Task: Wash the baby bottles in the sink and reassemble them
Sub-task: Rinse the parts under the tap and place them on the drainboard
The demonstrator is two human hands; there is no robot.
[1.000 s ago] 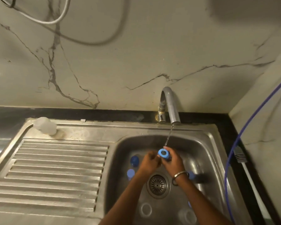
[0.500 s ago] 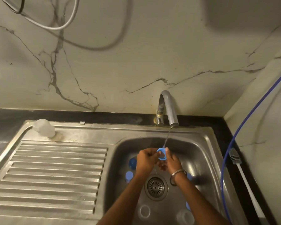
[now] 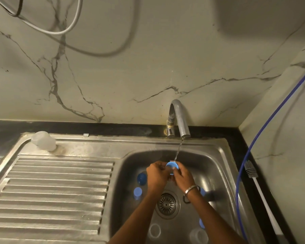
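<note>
- Both hands are over the sink basin [image 3: 218, 161], right under the thin stream of water from the tap [image 3: 180, 120].
- Left hand [image 3: 156, 175] and right hand [image 3: 182, 176] are pressed close together around a blue bottle ring [image 3: 172, 166]. Fingers of both are curled onto it, so it's pinched between them, with water landing on its top edge.
- There's a metal bangle [image 3: 190, 189] on the right wrist.
- More bits sit on the basin floor: a dark blue cap [image 3: 141, 178] and a lighter blue cap [image 3: 137, 191] toward the left wall, and two clear bottles [image 3: 154, 231] near the front edge, either side of the drain [image 3: 167, 204].
- A clear bottle part [image 3: 43, 140] stands at the back-left corner of the drainboard [image 3: 51, 191].
- A bottle brush [image 3: 259, 189] lies along the right edge of the worktop, beside a blue hose [image 3: 253, 143].
</note>
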